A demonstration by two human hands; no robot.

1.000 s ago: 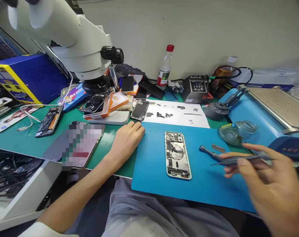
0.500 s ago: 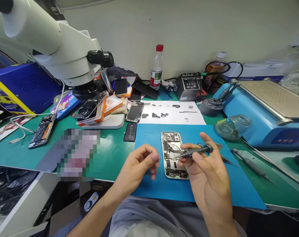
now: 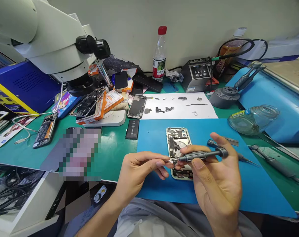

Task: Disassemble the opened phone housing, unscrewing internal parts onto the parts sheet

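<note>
Looks forward and down from the wearer's head over a green bench (image 3: 112, 144).
Catches left hand (image 3: 137, 172) and right hand (image 3: 217, 181) close by, below centre, above the wearer's lap (image 3: 139, 223); reaches across blue mat (image 3: 253, 191) to the wall (image 3: 129, 29) behind; crops microscope (image 3: 55, 39) at upper left and blue machine (image 3: 293, 108) at right.

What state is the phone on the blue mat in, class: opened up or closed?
Opened up: the phone shows its bare circuit parts, with no cover over them.
</note>
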